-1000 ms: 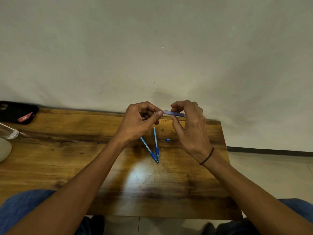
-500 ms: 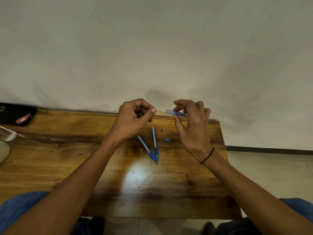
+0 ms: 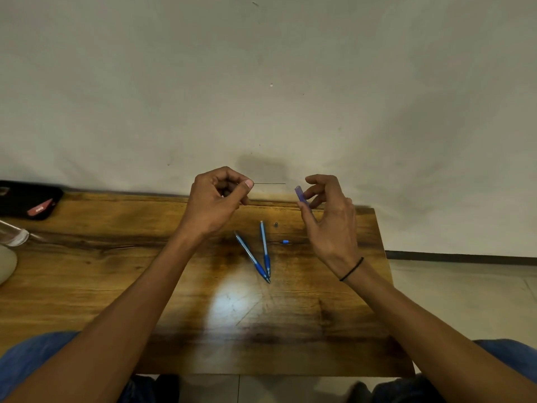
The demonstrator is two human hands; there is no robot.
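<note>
My left hand (image 3: 216, 199) pinches one end of a thin dark lead (image 3: 270, 183), which sticks out level to the right above the table's far edge. My right hand (image 3: 329, 219) pinches a small purple lead case (image 3: 300, 194) between thumb and fingers, tilted, a short gap right of the lead's free tip. Two blue pens (image 3: 258, 254) lie on the wooden table (image 3: 116, 271) below my hands, their tips meeting in a V. A small blue cap (image 3: 285, 242) and a tiny dark piece (image 3: 276, 224) lie beside them.
A black pouch with a red item (image 3: 29, 200) sits at the table's far left. A clear glass (image 3: 13, 235) and a pale round object (image 3: 5, 264) stand at the left edge. A plain wall rises behind the table; tiled floor shows at right.
My hands have drawn apart. The thin lead has come fully out of the purple case, which my right hand has tilted and moved right.
</note>
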